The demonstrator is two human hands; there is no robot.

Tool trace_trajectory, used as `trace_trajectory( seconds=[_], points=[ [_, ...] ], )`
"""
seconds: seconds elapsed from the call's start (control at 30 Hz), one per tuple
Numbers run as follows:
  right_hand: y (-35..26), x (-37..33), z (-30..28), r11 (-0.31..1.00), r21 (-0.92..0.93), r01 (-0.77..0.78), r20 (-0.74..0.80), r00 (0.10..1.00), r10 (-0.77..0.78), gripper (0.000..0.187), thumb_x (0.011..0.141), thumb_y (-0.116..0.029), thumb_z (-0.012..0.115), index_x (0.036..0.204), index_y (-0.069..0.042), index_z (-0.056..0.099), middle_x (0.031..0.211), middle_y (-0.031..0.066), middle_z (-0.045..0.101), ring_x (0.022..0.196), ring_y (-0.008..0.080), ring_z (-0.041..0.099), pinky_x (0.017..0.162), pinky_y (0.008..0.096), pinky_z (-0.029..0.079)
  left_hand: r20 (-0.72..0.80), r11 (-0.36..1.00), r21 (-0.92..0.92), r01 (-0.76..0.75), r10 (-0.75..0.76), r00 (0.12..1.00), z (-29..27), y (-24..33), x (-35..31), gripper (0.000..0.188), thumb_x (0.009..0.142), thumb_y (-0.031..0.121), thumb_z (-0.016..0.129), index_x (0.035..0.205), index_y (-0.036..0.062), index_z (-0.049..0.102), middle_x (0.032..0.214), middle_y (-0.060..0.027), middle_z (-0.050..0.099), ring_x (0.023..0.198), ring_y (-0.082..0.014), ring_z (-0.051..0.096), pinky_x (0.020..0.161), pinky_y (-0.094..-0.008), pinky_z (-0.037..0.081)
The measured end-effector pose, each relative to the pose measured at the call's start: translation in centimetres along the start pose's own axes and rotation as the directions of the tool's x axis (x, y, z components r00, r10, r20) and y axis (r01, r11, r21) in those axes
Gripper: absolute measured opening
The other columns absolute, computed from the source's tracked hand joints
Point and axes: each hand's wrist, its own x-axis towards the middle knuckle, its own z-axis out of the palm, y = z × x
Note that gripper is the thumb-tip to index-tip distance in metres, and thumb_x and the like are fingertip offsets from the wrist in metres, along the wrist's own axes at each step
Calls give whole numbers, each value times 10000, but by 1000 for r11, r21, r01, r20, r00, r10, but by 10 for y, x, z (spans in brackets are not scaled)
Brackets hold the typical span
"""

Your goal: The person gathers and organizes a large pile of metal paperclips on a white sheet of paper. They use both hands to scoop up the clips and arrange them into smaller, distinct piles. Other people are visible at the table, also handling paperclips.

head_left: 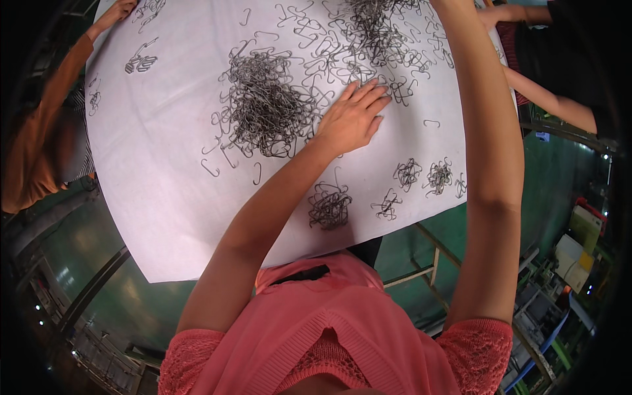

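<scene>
Bent metal wire hooks lie in heaps on a white-covered table [164,217]. My left hand [352,120] rests palm down among the hooks, fingers stretched out and slightly apart. Its fingertips touch or lie close to the loose hooks [398,89] at the edge of the far spread. Just left of it is a dense, dark pile of hooks [266,108]. Another thick pile of hooks [375,26] reaches the top edge. My right forearm [484,105] stretches far forward along the table's right side; the hand itself is beyond the picture's upper edge.
Several small hook clusters [329,205] lie near the front edge. At the left, a person in a brown sleeve [59,85] reaches over the table beside small hook groups [141,62]. Another person's arm [553,105] reaches in from the right. Metal frame bars [434,263] show below the table.
</scene>
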Motion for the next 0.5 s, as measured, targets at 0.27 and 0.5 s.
trace_trajectory(
  seconds=[0.27,0.5],
  points=[
    [1,12,-12,994,87,-60,-50,997,65,384,738,82,640,1109,60,544,948,157,658,844,220,644,743,326,528,2,999,-31,-8,8,1000,-3,1,5,379,886,184,529,1254,96,513,1358,-67,447,1324,-237,342,1111,-443,249],
    [-5,17,-13,1000,-13,-25,-172,985,23,374,732,47,676,1085,47,554,921,137,659,776,219,644,695,313,526,-33,961,-268,68,-79,996,-20,3,7,294,878,158,553,1164,103,591,1250,-78,541,1206,-264,469,1018,-407,370]
  ],
)
